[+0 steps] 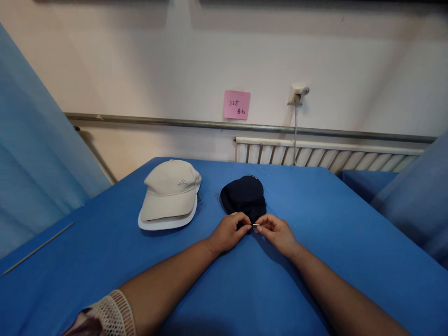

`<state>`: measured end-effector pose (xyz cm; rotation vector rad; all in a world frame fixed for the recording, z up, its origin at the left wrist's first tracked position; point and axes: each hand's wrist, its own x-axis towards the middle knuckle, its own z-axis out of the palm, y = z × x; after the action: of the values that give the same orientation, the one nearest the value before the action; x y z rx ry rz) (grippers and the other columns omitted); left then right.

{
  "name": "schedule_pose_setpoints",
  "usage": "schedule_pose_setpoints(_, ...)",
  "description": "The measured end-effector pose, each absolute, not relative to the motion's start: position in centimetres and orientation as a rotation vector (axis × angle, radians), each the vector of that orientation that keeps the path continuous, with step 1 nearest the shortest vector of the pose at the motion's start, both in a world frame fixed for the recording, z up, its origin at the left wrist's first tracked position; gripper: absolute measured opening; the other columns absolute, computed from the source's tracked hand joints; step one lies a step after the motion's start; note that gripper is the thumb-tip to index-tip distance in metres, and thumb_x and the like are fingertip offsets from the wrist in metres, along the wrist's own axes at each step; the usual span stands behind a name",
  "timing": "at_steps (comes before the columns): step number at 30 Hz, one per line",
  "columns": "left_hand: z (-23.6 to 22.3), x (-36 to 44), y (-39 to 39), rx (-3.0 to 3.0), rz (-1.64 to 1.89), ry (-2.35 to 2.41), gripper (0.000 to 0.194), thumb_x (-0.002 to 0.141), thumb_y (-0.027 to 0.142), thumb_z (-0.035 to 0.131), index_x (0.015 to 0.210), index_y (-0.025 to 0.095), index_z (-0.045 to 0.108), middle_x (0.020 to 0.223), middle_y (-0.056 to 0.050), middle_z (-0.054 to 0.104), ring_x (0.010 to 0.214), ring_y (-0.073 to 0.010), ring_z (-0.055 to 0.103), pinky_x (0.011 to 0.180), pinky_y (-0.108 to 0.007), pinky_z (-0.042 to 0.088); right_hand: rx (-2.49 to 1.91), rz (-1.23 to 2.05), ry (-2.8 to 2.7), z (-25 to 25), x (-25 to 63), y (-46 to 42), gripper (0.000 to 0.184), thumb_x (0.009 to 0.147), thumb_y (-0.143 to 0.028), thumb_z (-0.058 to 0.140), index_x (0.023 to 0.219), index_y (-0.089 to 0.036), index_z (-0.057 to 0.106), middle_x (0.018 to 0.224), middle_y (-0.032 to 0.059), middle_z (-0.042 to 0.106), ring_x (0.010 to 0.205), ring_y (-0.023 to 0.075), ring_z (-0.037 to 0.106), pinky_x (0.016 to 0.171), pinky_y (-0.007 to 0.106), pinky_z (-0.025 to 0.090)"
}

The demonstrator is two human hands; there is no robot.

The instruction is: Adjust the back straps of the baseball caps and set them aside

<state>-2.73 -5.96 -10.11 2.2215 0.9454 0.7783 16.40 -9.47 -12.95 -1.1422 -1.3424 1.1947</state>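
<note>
A dark navy cap [244, 195] lies on the blue-covered table [315, 224], a little right of centre. My left hand [229, 231] is closed in a pinch on the near edge of that cap. My right hand [276, 231] is closed too, pinching a small thin light-coloured piece at the same edge, fingertips almost touching the left hand's. What that small piece is cannot be made out. A beige cap [170, 191] with a white logo rests on top of a white cap brim, to the left of the navy cap, untouched.
A thin stick [38, 247] lies near the table's left edge. Blue curtains hang at left [31, 154] and right [420, 196]. Behind the table are a white radiator [332, 156], a metal rail, a wall socket with cable and a pink note [237, 104].
</note>
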Motion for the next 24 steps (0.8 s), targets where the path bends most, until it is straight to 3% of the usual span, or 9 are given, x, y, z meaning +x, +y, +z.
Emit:
schedule_pose_setpoints(13, -10.05, -2.69, -6.1, 2.22, 0.79, 0.929, 0.008, 0.082, 0.022, 0.06, 0.088, 0.018, 0.063, 0.085, -0.002, 0.067, 0.081, -0.0149, 0.06, 0.074, -0.026, 0.047, -1.111, 1.171, -1.316, -13.0, 16.41, -9.41, 0.023, 0.072, -0.04, 0.069, 0.081, -0.02, 0.061, 0.071, 0.0024, 0.069, 0.067, 0.0167, 0.064, 0.06, 0.028, 0.046)
schedule_pose_setpoints(18, -10.22, -2.73, -6.04, 2.217, 0.804, 0.923, 0.009, 0.081, 0.021, 0.061, 0.089, 0.018, 0.063, 0.087, -0.002, 0.066, 0.082, -0.0149, 0.06, 0.075, -0.026, 0.047, -1.079, 1.159, -1.313, -13.05, 16.45, -9.42, 0.026, 0.075, -0.035, 0.068, 0.093, -0.02, 0.057, 0.074, 0.0024, 0.067, 0.07, 0.017, 0.064, 0.062, 0.028, 0.047)
schedule_pose_setpoints(24, -10.62, -2.78, -5.76, 2.154, 0.812, 0.949, 0.009, 0.081, 0.021, 0.06, 0.09, 0.018, 0.062, 0.088, -0.001, 0.067, 0.081, -0.0144, 0.061, 0.075, -0.026, 0.047, -1.167, 0.642, -1.757, -12.56, 16.84, -9.74, 0.021, 0.081, -0.015, 0.054, 0.101, -0.022, 0.055, 0.097, 0.0043, 0.061, 0.082, 0.0155, 0.062, 0.078, 0.032, 0.05)
